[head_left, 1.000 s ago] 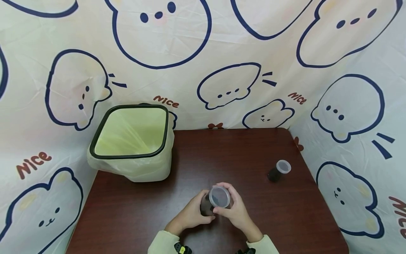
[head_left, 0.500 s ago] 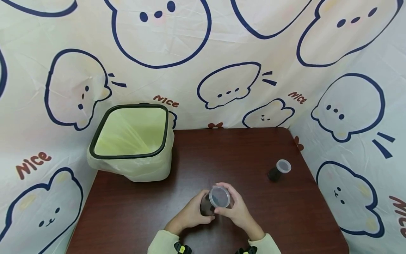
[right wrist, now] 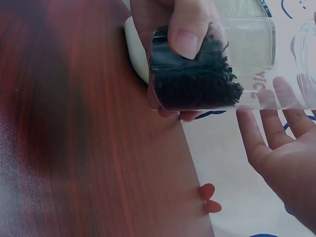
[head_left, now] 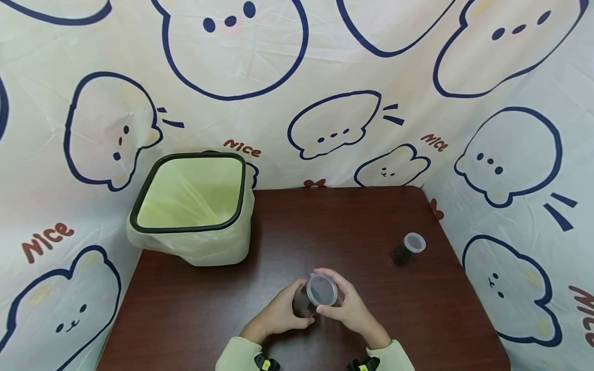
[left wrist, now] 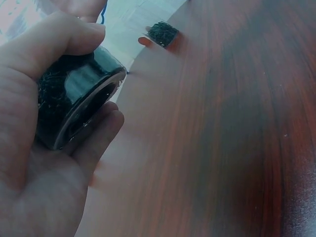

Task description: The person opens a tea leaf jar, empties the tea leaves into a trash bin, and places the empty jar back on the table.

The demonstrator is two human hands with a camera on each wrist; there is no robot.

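My left hand (head_left: 280, 309) grips the lower body of a clear plastic jar (head_left: 302, 303) partly filled with dark dried leaves. The jar is tilted, its translucent round lid (head_left: 322, 289) facing up toward the head camera. Thumb and fingers of my right hand (head_left: 350, 312) span the lid end from the other side. In the right wrist view the jar (right wrist: 197, 81) lies sideways, the left thumb pressed on its dark-filled end and the right fingers (right wrist: 269, 123) along its clear part. The left wrist view shows the jar's base (left wrist: 91, 106) above the left palm.
A second, lidded jar with dark contents (head_left: 402, 254) stands at the right of the brown table (head_left: 352, 221). At the back left is a pale bin (head_left: 218, 250) with a dark rim and a plastic liner. Patterned cloth (head_left: 269, 123) hangs behind and beside the table.
My right hand has shifted slightly to the right and down around the lid end. The jar and my left hand have barely moved.
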